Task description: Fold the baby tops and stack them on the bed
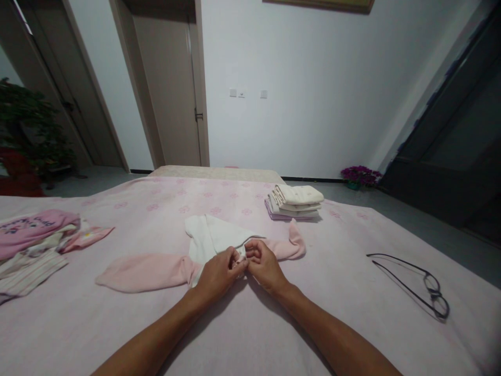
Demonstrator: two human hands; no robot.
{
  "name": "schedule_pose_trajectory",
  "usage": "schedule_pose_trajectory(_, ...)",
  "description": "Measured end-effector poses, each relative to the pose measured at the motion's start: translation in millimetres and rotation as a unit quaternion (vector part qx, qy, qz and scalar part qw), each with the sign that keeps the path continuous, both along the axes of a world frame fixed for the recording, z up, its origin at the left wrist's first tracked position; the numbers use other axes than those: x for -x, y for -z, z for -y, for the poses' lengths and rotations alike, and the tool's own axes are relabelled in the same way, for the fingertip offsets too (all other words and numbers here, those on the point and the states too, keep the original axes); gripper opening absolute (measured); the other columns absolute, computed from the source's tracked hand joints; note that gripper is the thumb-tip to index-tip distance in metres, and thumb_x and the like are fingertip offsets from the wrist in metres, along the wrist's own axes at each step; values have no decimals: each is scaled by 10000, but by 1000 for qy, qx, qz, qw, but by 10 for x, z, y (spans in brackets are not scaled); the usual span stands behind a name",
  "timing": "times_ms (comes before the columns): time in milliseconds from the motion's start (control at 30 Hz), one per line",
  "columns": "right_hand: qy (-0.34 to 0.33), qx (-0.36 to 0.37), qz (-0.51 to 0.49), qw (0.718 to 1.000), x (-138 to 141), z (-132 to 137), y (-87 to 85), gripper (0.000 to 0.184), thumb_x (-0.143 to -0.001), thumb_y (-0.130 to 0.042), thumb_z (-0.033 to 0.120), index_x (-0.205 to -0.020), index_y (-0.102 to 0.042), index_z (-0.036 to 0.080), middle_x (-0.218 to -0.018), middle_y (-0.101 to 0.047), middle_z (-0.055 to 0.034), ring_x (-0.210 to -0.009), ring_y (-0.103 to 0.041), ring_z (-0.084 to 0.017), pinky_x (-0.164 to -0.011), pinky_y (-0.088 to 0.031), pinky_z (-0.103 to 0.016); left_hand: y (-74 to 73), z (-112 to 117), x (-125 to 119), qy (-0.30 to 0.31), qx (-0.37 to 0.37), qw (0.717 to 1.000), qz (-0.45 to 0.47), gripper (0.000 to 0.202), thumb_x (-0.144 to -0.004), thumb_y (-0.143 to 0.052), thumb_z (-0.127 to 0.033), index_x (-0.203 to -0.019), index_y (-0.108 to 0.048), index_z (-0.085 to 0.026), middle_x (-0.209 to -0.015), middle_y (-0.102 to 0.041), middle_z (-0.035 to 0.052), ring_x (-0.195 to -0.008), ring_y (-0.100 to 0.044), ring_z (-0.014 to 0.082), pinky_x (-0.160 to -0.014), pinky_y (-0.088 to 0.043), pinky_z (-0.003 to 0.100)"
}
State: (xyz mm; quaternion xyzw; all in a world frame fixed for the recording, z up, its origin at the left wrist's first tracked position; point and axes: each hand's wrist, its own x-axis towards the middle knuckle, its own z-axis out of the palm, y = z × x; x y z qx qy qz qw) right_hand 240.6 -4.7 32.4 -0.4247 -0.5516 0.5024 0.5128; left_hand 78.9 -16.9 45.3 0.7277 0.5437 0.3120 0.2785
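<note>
A small white garment with pink sleeves [211, 237] lies spread on the pink bedsheet [274, 324] in front of me. My left hand [219, 272] and my right hand [263, 265] meet at its near edge, fingers pinched together on the fabric. One pink sleeve stretches out to the left, the other curls up to the right.
A neat stack of folded cream and lilac cloths [294, 202] sits farther back on the right. A loose heap of pink and striped clothes [35, 240] lies at the left edge. Black-framed glasses [425, 284] rest on the sheet at right. Doors and a potted plant [27, 130] stand beyond.
</note>
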Motion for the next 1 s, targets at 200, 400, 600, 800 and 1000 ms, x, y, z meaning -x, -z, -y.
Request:
schedule_pose_trajectory(200,15,-32,41,999,32,12,-18,337,-656,-656,173,-973,-548,212,-797,-637,16,-729,-627,-139,-649,-497,-254,-25,47,-50,18,-29,999,22,349,-932,-443,-437,-772,-639,-197,-768,-676,61,-713,-569,203,-680,-355,268)
schedule_pose_trajectory(400,25,-69,99,992,59,41,-83,245,-661,-608,162,-893,-545,214,-772,-643,18,-692,-618,-140,-602,-472,-242,37,-23,-16,57,9,990,126,402,-889,-469,-512,-830,-682,-176,-812,-685,56,-789,-567,221,-737,-426,277)
schedule_pose_trajectory(600,28,-81,122,989,46,62,-137,208,-630,-606,159,-819,-539,214,-717,-602,36,-610,-547,-116,-538,-414,-223,112,-81,7,144,70,957,242,450,-901,-495,-544,-880,-655,-124,-807,-621,48,-715,-508,160,-683,-406,257)
schedule_pose_trajectory(800,-11,-68,77,995,20,57,-167,208,-640,-636,168,-822,-543,205,-721,-599,32,-627,-543,-115,-544,-400,-217,93,-45,-9,161,146,918,330,520,-890,-525,-605,-971,-657,-109,-747,-572,31,-626,-468,120,-586,-359,226)
schedule_pose_trajectory(1000,-20,-68,82,994,5,57,-202,195,-644,-644,175,-805,-537,204,-720,-593,34,-624,-543,-115,-560,-406,-224,37,-5,-2,136,179,922,315,596,-829,-559,-680,-1010,-649,-119,-716,-549,13,-550,-406,99,-511,-308,212)
